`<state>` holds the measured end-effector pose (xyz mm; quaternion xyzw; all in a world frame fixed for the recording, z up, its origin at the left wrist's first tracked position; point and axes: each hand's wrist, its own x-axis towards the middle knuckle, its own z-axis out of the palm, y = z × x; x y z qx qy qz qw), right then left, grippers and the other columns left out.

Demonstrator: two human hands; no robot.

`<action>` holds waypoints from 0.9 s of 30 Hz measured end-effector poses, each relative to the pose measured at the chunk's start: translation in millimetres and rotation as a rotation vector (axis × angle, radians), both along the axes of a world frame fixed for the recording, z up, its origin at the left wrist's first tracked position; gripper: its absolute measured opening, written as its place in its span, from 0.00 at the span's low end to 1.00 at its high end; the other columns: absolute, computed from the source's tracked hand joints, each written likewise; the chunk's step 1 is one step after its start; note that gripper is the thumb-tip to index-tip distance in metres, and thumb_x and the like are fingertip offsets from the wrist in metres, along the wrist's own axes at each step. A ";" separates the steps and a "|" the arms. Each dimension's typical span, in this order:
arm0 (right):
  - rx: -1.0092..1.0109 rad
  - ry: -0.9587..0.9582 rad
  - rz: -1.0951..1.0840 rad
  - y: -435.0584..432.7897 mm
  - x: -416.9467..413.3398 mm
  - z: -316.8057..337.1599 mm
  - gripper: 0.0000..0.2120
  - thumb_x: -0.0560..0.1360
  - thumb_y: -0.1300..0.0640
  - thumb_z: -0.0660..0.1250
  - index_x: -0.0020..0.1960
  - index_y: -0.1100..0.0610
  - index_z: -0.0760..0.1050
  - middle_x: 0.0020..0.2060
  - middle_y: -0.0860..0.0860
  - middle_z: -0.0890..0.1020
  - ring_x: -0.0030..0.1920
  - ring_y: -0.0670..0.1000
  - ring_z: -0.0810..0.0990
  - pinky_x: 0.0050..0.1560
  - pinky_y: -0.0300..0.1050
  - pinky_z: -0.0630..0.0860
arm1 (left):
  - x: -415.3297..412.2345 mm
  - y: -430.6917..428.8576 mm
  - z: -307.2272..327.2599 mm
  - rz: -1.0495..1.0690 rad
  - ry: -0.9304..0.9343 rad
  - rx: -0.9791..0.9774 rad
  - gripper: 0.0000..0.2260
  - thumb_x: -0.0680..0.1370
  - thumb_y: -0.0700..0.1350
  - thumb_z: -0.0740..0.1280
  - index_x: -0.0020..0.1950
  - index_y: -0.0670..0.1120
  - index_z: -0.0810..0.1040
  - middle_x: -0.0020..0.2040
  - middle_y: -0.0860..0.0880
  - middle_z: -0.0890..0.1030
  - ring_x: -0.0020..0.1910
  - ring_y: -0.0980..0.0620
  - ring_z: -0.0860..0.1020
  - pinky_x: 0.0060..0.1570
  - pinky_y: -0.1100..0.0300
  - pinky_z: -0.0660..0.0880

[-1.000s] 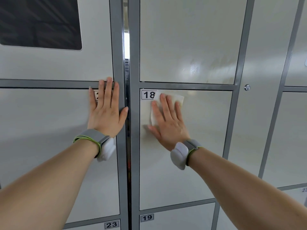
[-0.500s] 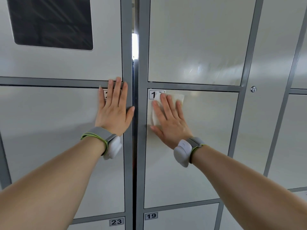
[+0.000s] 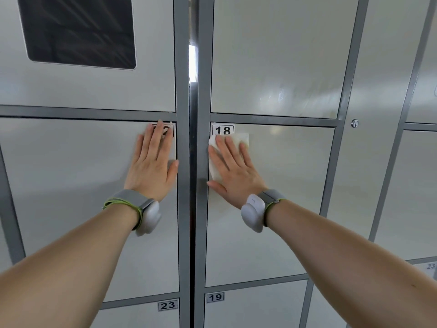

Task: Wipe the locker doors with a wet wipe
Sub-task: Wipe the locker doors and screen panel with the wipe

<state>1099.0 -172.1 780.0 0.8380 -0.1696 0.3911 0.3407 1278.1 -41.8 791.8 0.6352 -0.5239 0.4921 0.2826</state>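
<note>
My right hand [image 3: 233, 168] lies flat with straight fingers on a white wet wipe [image 3: 243, 139], pressing it against the upper left corner of locker door 18 [image 3: 283, 209], just below the number label [image 3: 223, 130]. Most of the wipe is hidden under the hand. My left hand [image 3: 152, 163] rests flat on the neighbouring locker door [image 3: 71, 197] to the left, its fingertips covering part of that door's number label.
Grey metal frame bars [image 3: 184, 209] separate the doors, with a narrow gap between the two locker columns. Doors 19 [image 3: 255, 306] and 23 [image 3: 132, 316] lie below. A dark screen [image 3: 78, 29] sits upper left, a small keyhole [image 3: 354, 123] on the right.
My right hand slid the wipe left, then down a little, so the 18 label shows again. The left hand stays planted on its door.
</note>
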 end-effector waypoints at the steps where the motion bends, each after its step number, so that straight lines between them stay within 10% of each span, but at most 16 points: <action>1: -0.015 0.019 0.008 -1.1 -3.0 -2.3 0.35 0.75 0.40 0.50 0.74 0.61 0.61 0.74 0.61 0.61 0.74 0.61 0.58 0.72 0.63 0.55 | 0.8 0.0 -4.2 0.010 0.002 0.005 0.29 0.77 0.49 0.53 0.75 0.37 0.58 0.75 0.36 0.58 0.74 0.40 0.52 0.73 0.56 0.37; 27: 0.149 0.021 -0.031 15.8 9.9 -20.3 0.37 0.74 0.41 0.49 0.75 0.63 0.57 0.75 0.61 0.57 0.75 0.62 0.54 0.74 0.62 0.51 | -1.6 6.6 -3.7 0.009 0.099 0.091 0.30 0.77 0.52 0.48 0.76 0.40 0.54 0.77 0.39 0.54 0.75 0.39 0.51 0.71 0.60 0.33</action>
